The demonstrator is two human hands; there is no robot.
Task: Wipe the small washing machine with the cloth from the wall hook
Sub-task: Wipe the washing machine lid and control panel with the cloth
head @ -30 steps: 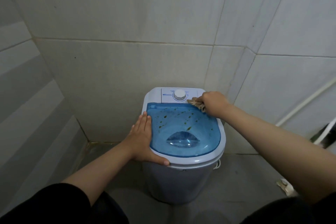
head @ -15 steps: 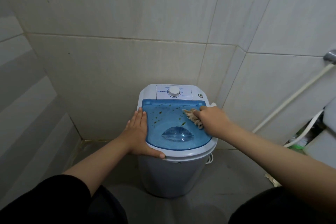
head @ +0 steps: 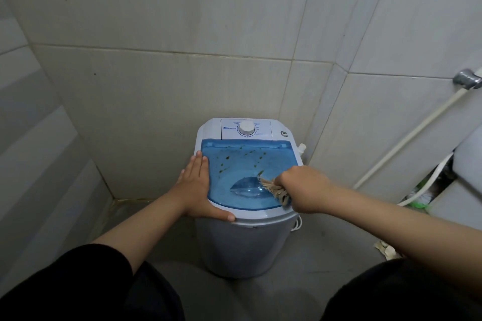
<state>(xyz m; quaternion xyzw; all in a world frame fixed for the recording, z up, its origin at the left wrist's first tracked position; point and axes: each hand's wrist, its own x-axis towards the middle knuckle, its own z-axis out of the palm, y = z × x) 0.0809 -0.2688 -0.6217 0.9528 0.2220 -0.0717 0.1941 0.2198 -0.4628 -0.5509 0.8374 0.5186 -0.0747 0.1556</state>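
A small white washing machine (head: 242,242) stands in the tiled corner. Its clear blue lid (head: 234,164) carries several green-brown specks, and a white dial (head: 246,128) sits on the panel behind it. My left hand (head: 199,190) lies flat on the lid's left rim, thumb along the front edge. My right hand (head: 303,189) is closed around a bunched beige cloth (head: 275,187), which presses on the lid's front right part beside the moulded handle dip.
Tiled walls close in behind and to the left. A white hose (head: 407,138) runs down the right wall from a metal fitting (head: 467,78). A white fixture (head: 467,182) stands at the right edge, and a scrap of litter (head: 386,249) lies on the grey floor.
My right hand has dragged the cloth from the lid's back right corner forward along the right side to the front. My left hand has stayed on the left rim.
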